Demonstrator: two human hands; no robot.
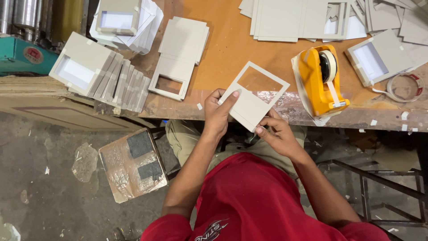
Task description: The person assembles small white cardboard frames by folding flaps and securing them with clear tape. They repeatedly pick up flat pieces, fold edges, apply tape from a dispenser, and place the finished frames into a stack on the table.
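A grey cardboard piece with a square window cut in it (250, 103) is held in both hands just over the near edge of the orange table (227, 49). My left hand (218, 112) grips its left edge, thumb pressed on the face. At the piece's lower corner, my right hand (277, 133) pinches it between the fingertips. A yellow tape dispenser (319, 80) stands on the table just right of the piece.
Similar windowed cards (176, 62) lie left of the piece. A row of finished grey frames (100, 73) sits at the far left, more stacks (290, 20) at the back. A tape roll (405, 87) lies at the right. A wrapped bundle (133, 164) rests on the floor.
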